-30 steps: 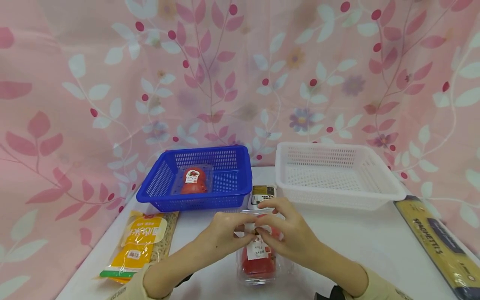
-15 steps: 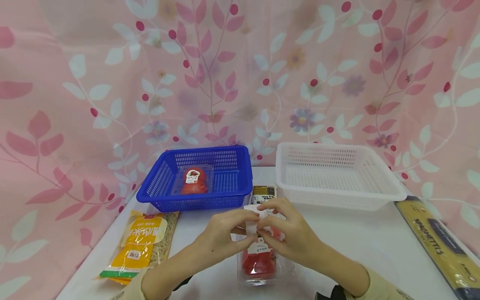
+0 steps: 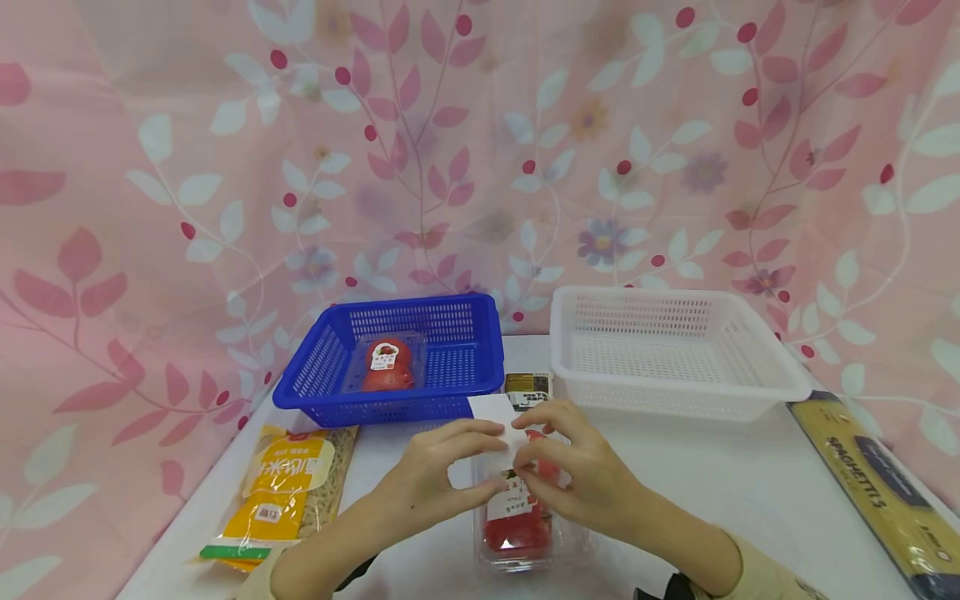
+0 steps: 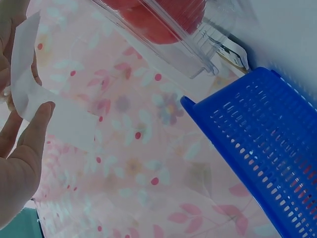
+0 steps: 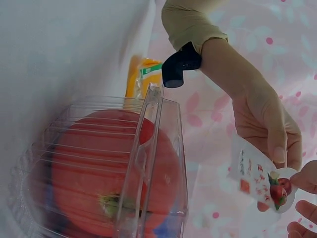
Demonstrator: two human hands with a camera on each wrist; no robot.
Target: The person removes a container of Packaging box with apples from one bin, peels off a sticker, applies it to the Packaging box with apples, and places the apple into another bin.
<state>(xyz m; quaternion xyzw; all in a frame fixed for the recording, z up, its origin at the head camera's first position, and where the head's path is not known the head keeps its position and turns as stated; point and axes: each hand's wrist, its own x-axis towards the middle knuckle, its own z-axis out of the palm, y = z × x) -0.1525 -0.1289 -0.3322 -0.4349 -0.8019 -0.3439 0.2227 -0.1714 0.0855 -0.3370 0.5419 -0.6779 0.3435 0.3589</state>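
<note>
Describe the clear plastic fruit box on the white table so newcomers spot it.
From the blue plastic basket, look nearer and right. Below the left hand and right hand lies the clear plastic box of red fruit; its lookalike sits inside the basket.

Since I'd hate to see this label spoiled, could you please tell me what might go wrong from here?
The label might crease or tear, as the white strip between the left hand and right hand is bent. If it slips from the fingers, it could also land askew on the clear box below.
</note>
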